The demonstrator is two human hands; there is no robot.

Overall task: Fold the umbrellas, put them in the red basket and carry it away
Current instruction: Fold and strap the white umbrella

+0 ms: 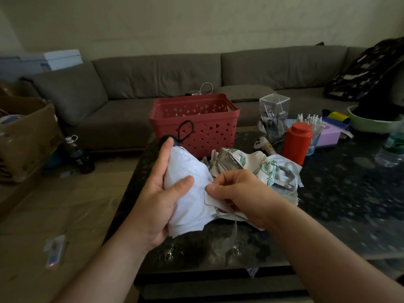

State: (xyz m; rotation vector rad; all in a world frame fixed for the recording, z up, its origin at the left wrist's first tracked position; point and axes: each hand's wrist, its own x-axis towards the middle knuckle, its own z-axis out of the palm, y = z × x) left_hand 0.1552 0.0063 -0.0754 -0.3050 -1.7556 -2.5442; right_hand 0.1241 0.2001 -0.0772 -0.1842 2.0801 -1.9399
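Progress: I judge 0 umbrellas stowed; red basket (197, 123) looks empty on the table (349, 193).
White umbrella (192, 193): gathered, my left hand (153, 200) grips it.
Strap: my right hand (238, 193) pinches its tab; closing unfinished.
Floral umbrella (251, 162): crumpled behind, untouched.
Left: 2 folds, loading, carrying.

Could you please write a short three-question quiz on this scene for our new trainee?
1. True or false: the white umbrella already lies inside the red basket.
2. Which hand pinches the umbrella's closing strap? A) left hand B) right hand
3. Fill in: a second, floral umbrella lies on the ____, beyond the right hand.

Key: 1 false, both hands hold it in front of the basket; 2 B; 3 table.
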